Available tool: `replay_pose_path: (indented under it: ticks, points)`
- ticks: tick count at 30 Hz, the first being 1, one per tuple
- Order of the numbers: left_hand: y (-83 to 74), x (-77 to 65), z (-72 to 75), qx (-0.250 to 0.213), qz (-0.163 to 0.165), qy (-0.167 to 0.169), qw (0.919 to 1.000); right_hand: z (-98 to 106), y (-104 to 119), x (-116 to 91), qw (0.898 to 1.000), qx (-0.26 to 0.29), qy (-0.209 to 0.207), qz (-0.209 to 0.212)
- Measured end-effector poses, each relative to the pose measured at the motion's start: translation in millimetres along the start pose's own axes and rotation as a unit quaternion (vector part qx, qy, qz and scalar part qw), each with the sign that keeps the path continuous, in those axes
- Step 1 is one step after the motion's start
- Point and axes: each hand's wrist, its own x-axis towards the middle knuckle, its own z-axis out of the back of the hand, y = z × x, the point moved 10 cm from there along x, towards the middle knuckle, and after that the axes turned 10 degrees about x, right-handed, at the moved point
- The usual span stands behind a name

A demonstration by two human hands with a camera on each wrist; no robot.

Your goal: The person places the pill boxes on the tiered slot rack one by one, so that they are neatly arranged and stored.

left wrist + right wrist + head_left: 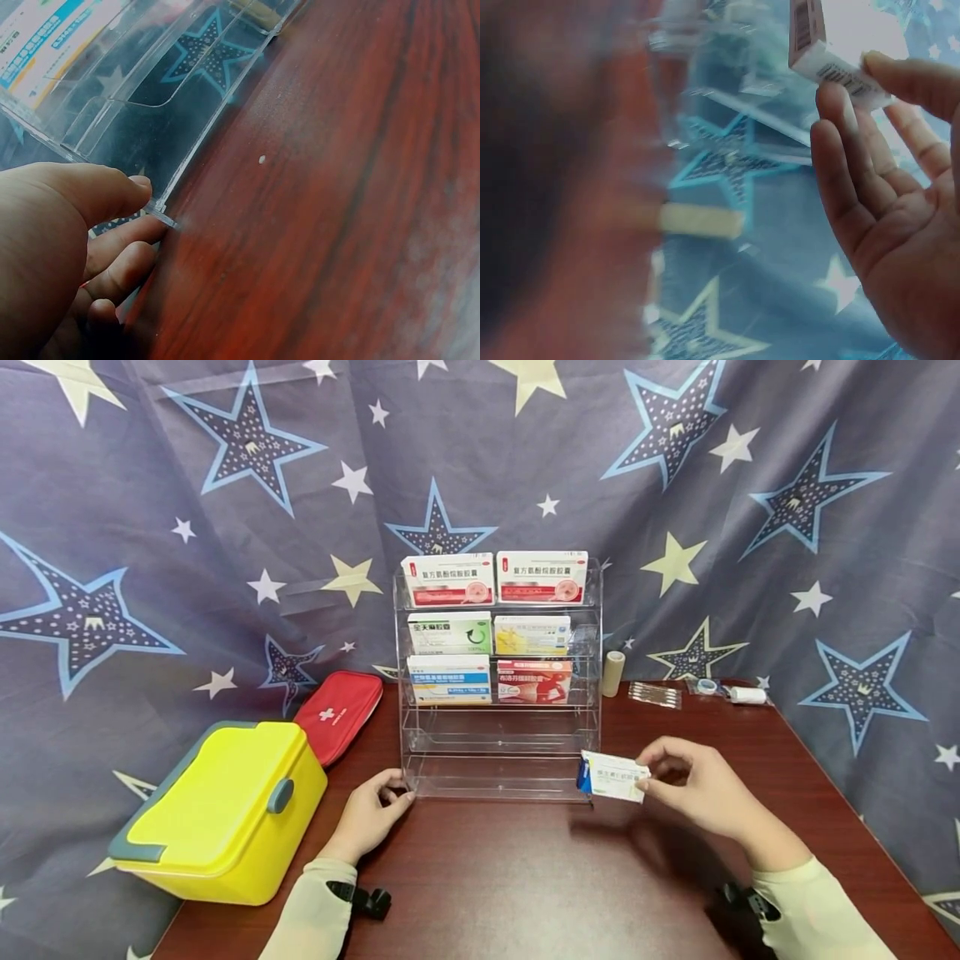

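A clear acrylic display rack (500, 768) stands on the table, its upper three tiers each bearing two medicine boxes. The lower two tiers show no boxes. At the rack's lower left corner, my left hand (372, 810) holds the side panel, the thumb (124, 196) on the inner side and fingers outside. My right hand (693, 785) pinches a white medicine box (617, 777) with a blue end between thumb and fingers. That box is in the air by the rack's lower right corner; in the right wrist view its barcoded end (840, 75) shows.
To the left sit a yellow lidded case (225, 810) and a red first-aid pouch (341, 714). Behind the rack's right side stand a tan roll (612, 673), a pack of swabs (655, 695), a small tape roll (706, 687) and a white roll (747, 695). A starry curtain hangs behind.
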Motion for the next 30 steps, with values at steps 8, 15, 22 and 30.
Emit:
replay_pose_path:
  ticks: [8, 15, 22, 30]
  points:
    - [1.9, -0.2, 0.1, -0.002, -0.001, -0.002, 1.0, -21, 52, 50, 0.997, -0.042, -0.014, 0.066]
    - [-0.7, -1.5, 1.7, -0.006, 0.002, -0.004, 1.0, -61, 61, 91, 0.995, -0.057, -0.03, 0.071]
    - [-2.4, -0.8, 2.0, -0.011, -0.002, -0.011, 0.9999, -100, 62, 118, 0.997, -0.05, -0.032, 0.053]
    - [-0.7, -0.1, 0.7, -0.011, -0.002, -0.004, 0.9999, -137, 64, 136, 0.993, -0.106, -0.033, 0.047]
